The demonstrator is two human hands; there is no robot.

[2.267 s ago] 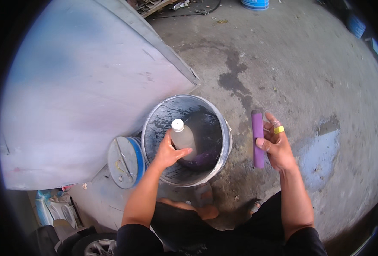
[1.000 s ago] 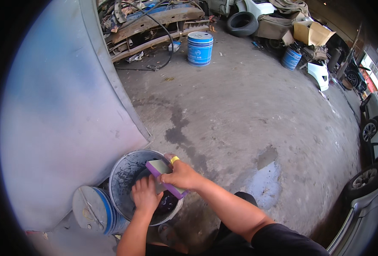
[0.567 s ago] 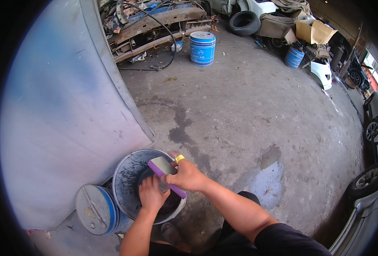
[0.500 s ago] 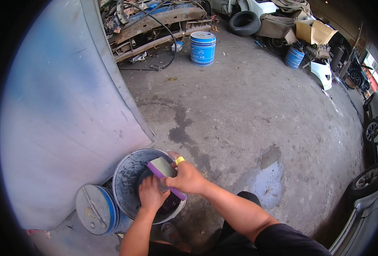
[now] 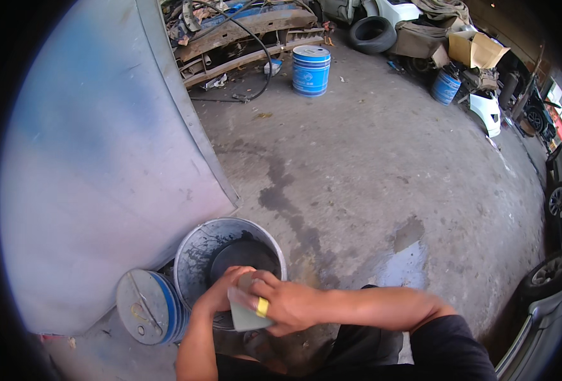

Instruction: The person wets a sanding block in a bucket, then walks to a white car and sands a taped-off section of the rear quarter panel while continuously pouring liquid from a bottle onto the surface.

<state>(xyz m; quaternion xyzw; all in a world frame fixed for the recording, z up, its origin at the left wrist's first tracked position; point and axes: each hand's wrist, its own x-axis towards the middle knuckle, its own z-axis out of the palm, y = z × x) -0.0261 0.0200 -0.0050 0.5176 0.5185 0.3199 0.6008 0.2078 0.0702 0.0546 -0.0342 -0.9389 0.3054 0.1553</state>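
My right hand [image 5: 284,303], with a yellow ring on one finger, grips a flat grey-faced sanding block [image 5: 246,312] over the near rim of a grey metal bucket [image 5: 195,254]. My left hand [image 5: 224,293] meets it from the left and touches the block's near-left side; its fingers curl around the same block. The bucket holds dark water. The block's purple side, seen earlier, is turned away now.
A large blue-grey primed car panel [image 5: 97,165] leans at the left beside the bucket. A small blue tin [image 5: 146,308] lies on its side by the bucket. Farther off stand a blue drum [image 5: 310,70], scrap metal, a tyre [image 5: 371,33], cardboard boxes and parked cars on wet-stained concrete.
Both hands have drawn nearer together over the bucket's rim. The block has turned, so its grey face shows instead of its purple edge.
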